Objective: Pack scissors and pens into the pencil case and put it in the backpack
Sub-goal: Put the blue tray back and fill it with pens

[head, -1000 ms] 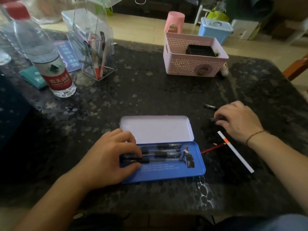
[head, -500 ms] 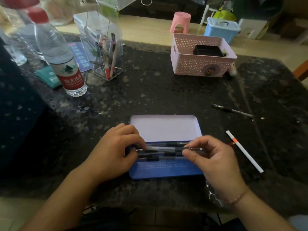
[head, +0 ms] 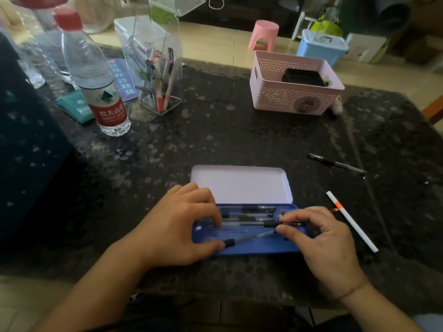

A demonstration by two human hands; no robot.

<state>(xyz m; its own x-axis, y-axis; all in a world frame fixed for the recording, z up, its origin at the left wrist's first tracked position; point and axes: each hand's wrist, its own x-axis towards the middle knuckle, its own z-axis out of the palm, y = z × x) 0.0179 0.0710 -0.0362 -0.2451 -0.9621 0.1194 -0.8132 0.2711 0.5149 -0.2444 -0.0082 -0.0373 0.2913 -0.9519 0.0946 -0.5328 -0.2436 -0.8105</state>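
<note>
The blue tin pencil case [head: 251, 250] lies open near the table's front edge, its white-lined lid [head: 239, 183] folded back. Several black pens [head: 249, 208] lie side by side in its tray. One more pen [head: 250, 237] lies slanted across the tray. My left hand [head: 177, 226] covers the case's left end, its fingertips pressing on the pens and its thumb against the slanted pen's cap. My right hand [head: 318, 240] pinches the right end of a black pen [head: 271, 224] between thumb and forefinger over the tray. I see no scissors and no backpack.
A loose black pen [head: 335, 163] and a white pencil with an orange band [head: 351, 221] lie right of the case, a red tip [head: 334, 210] beside it. A pink basket [head: 287, 101] stands at the back right. A clear pen holder [head: 158, 75] and a water bottle [head: 96, 77] stand at the back left.
My right hand came from the loose pens on the right to the case with a pen. The pen held across the tray by both hands now lies lower, and one pen rests slanted.
</note>
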